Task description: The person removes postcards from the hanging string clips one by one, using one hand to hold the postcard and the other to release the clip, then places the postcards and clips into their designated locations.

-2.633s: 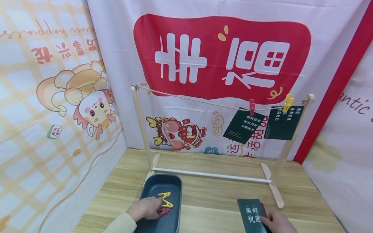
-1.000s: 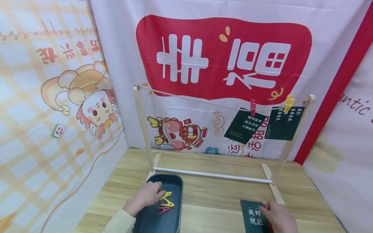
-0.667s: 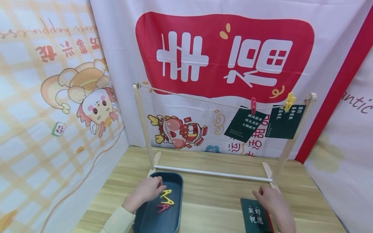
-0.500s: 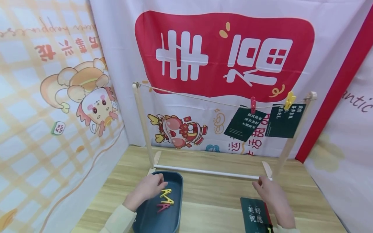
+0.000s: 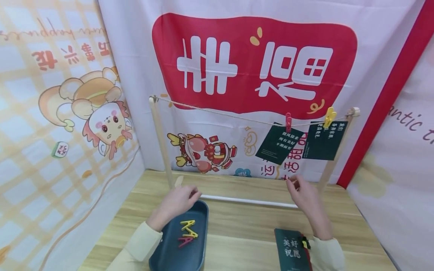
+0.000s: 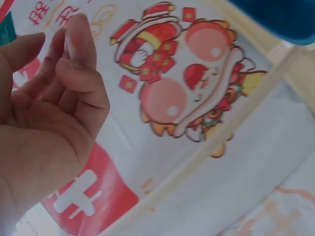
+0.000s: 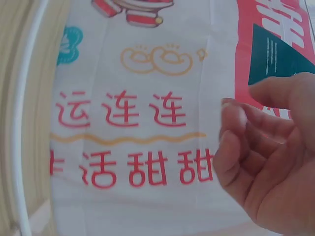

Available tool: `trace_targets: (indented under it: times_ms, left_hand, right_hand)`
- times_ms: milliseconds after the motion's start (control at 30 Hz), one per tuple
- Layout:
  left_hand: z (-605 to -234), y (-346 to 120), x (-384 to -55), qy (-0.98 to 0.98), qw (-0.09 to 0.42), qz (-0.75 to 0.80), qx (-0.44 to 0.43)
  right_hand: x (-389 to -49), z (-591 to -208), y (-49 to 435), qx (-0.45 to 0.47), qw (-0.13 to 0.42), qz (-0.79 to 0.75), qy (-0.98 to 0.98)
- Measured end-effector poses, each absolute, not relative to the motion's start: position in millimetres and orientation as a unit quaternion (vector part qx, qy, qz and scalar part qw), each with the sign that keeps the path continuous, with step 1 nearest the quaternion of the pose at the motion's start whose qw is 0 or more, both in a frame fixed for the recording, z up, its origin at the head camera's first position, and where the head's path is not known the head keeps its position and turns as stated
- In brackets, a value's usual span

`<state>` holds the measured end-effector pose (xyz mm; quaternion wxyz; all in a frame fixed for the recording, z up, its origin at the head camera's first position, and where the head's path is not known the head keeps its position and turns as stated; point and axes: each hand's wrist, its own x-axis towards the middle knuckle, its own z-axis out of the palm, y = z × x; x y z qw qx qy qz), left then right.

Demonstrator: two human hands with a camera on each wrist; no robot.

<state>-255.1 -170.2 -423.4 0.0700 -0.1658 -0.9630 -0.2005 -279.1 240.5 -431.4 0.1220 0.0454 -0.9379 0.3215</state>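
My left hand hovers over the far end of a dark blue tray. In the left wrist view its fingers curl loosely, the thumb stands apart, and it holds nothing. Two yellow clothespins and a red clothespin lie in the tray. Raised in front of the rack's right side, my right hand is also bare, its fingers loosely bent in the right wrist view. Just above it, a red clothespin holds a tilted dark green card on the string.
A yellow clothespin pins another green card by the right post. The rack's left post rises behind the tray, and a white rod runs low between the posts. Printed cards lie beneath the right forearm.
My right hand has left the stacked cards on the table and risen toward the string. My left hand has come up from the clothespins in the tray and moved slightly farther away.
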Motion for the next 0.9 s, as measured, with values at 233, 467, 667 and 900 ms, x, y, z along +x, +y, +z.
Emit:
trace_targets:
  times_ms: [233,467,667,900]
  left_hand:
    - [-394,-151,-261,-0.953,0.13,-0.187,-0.2]
    - [-371,-133,-266,-0.935,0.162,-0.208,-0.236]
    - [-356,-124,-272,-0.921,0.189,-0.209,-0.268]
    - [-315,-110,-284,-0.901,0.213,-0.224,-0.305]
  right_hand:
    - [-292,-431,234,0.042,0.146,0.469,-0.87]
    - [-293,-423,229,0.042,0.141,0.545,-0.825]
    - [-290,-413,225,0.039,0.169,0.563,-0.808]
    - [-299,-404,222,0.03,0.203,0.563,-0.8]
